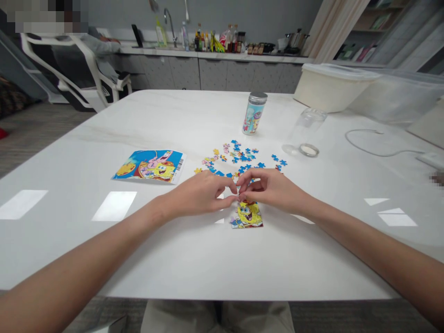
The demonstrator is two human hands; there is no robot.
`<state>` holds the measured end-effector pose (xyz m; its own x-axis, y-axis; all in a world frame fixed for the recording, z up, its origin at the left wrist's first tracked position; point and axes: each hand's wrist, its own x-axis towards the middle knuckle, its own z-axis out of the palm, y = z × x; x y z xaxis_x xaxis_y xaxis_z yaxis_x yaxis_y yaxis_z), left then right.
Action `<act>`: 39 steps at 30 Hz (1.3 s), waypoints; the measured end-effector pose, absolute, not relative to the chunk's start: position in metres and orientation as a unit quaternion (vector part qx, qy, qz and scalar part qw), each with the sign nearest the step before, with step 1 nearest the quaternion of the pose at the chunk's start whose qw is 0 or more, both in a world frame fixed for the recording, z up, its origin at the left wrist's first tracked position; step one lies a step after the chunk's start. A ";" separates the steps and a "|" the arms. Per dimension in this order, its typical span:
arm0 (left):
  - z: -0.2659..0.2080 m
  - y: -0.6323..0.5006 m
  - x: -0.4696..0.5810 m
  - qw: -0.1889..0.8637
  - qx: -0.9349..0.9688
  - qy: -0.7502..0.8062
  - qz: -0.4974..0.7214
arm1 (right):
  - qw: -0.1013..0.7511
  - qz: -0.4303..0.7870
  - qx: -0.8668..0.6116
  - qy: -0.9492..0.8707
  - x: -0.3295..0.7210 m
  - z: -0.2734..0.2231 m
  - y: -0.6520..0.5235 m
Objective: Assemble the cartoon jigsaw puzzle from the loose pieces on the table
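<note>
A partly joined jigsaw puzzle (250, 214) with a yellow cartoon face lies on the white table in front of me. Just above its upper edge, my right hand (265, 186) pinches a small puzzle piece, mostly hidden by the fingertips. My left hand (208, 192) meets it from the left, thumb and index fingertips closed on the same piece. Loose puzzle pieces (247, 157), many of them blue, are scattered beyond my hands. To the left lies a picture sheet (152, 165) with yellow and pink cartoon figures on blue.
A cartoon-printed canister (255, 114) with a metal lid stands behind the pieces. Right of it are a clear jar (308, 125), a round lid (308, 150) and a white cable (378, 150). Storage bins (335, 88) occupy the back right. A person sits by a chair (69, 64) at the far left.
</note>
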<state>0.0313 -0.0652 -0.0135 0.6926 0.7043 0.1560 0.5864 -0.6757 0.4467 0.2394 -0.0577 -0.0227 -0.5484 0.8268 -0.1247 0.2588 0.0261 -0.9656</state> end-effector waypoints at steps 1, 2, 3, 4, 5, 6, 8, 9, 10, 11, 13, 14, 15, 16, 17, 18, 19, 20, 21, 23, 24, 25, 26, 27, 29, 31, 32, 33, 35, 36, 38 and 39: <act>-0.013 -0.065 0.032 0.210 0.891 0.368 0.160 | 0.252 0.567 -0.406 -0.671 0.239 -0.022 -0.058; -0.013 -0.064 0.033 0.237 0.881 0.377 0.160 | 0.255 0.564 -0.408 -0.671 0.239 -0.022 -0.058; -0.013 -0.064 0.034 0.261 0.871 0.385 0.159 | 0.258 0.560 -0.410 -0.672 0.239 -0.021 -0.058; -0.013 -0.063 0.034 0.282 0.861 0.393 0.158 | 0.259 0.557 -0.410 -0.674 0.238 -0.021 -0.058; -0.013 -0.063 0.035 0.297 0.853 0.398 0.158 | 0.260 0.555 -0.409 -0.676 0.238 -0.021 -0.058; -0.013 -0.063 0.035 0.307 0.849 0.400 0.159 | 0.260 0.555 -0.407 -0.677 0.238 -0.021 -0.059; -0.013 -0.063 0.035 0.313 0.846 0.399 0.163 | 0.257 0.563 -0.399 -0.677 0.237 -0.022 -0.059; -0.013 -0.063 0.034 0.312 0.846 0.399 0.164 | 0.256 0.568 -0.394 -0.676 0.237 -0.023 -0.059; -0.014 -0.062 0.034 0.313 0.846 0.399 0.164 | 0.256 0.570 -0.390 -0.676 0.237 -0.023 -0.059; -0.014 -0.062 0.034 0.314 0.845 0.400 0.163 | 0.258 0.568 -0.386 -0.680 0.237 -0.023 -0.059; -0.015 -0.062 0.034 0.321 0.842 0.404 0.160 | 0.258 0.551 -0.382 -0.695 0.237 -0.024 -0.058; -0.015 -0.062 0.034 0.325 0.840 0.405 0.157 | 0.258 0.539 -0.382 -0.705 0.237 -0.024 -0.058; -0.015 -0.062 0.034 0.328 0.839 0.406 0.154 | 0.256 0.528 -0.383 -0.714 0.237 -0.024 -0.058; -0.015 -0.062 0.034 0.330 0.838 0.407 0.151 | 0.254 0.517 -0.384 -0.721 0.237 -0.024 -0.058; -0.015 -0.062 0.034 0.331 0.837 0.408 0.149 | 0.252 0.509 -0.385 -0.727 0.237 -0.024 -0.058; -0.014 -0.062 0.034 0.333 0.837 0.409 0.147 | 0.250 0.503 -0.386 -0.732 0.237 -0.024 -0.057; -0.014 -0.062 0.034 0.334 0.836 0.411 0.146 | 0.249 0.498 -0.386 -0.736 0.237 -0.024 -0.057; -0.014 -0.062 0.034 0.335 0.835 0.412 0.145 | 0.247 0.493 -0.386 -0.740 0.237 -0.024 -0.058; -0.014 -0.062 0.034 0.336 0.834 0.413 0.145 | 0.245 0.489 -0.385 -0.743 0.237 -0.023 -0.058; -0.014 -0.062 0.034 0.334 0.834 0.413 0.148 | 0.242 0.485 -0.384 -0.747 0.237 -0.022 -0.058; -0.014 -0.062 0.035 0.332 0.835 0.413 0.150 | 0.242 0.484 -0.384 -0.748 0.237 -0.022 -0.059; -0.014 -0.062 0.035 0.329 0.836 0.412 0.152 | 0.241 0.483 -0.385 -0.749 0.237 -0.021 -0.059; -0.014 -0.062 0.035 0.325 0.838 0.412 0.152 | 0.241 0.483 -0.385 -0.749 0.237 -0.021 -0.059; -0.015 -0.062 0.036 0.320 0.839 0.412 0.152 | 0.240 0.481 -0.387 -0.749 0.237 -0.020 -0.059; -0.015 -0.062 0.036 0.307 0.845 0.412 0.150 | 0.238 0.476 -0.390 -0.752 0.237 -0.020 -0.059; -0.014 -0.063 0.034 0.281 0.854 0.409 0.156 | 0.233 0.472 -0.393 -0.754 0.237 -0.020 -0.059; -0.013 -0.063 0.033 0.266 0.862 0.400 0.161 | 0.230 0.472 -0.394 -0.755 0.237 -0.020 -0.059; -0.011 -0.063 0.032 0.256 0.872 0.383 0.164 | 0.227 0.470 -0.394 -0.756 0.237 -0.020 -0.059; -0.008 -0.065 0.028 0.255 0.898 0.324 0.155 | 0.223 0.462 -0.395 -0.762 0.238 -0.020 -0.059; -0.007 -0.065 0.027 0.263 0.910 0.290 0.140 | 0.222 0.457 -0.397 -0.765 0.238 -0.021 -0.059; -0.006 -0.066 0.025 0.281 0.925 0.235 0.101 | 0.222 0.448 -0.399 -0.769 0.239 -0.022 -0.058; -0.006 -0.067 0.025 0.286 0.929 0.220 0.086 | 0.221 0.447 -0.399 -0.770 0.239 -0.023 -0.058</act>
<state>0.0245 -0.0669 -0.0058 0.8884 0.4579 0.0331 0.3599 -0.7395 0.5689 0.2390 -0.0579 -0.0225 -0.5838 0.8117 -0.0155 0.4165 0.2831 -0.8640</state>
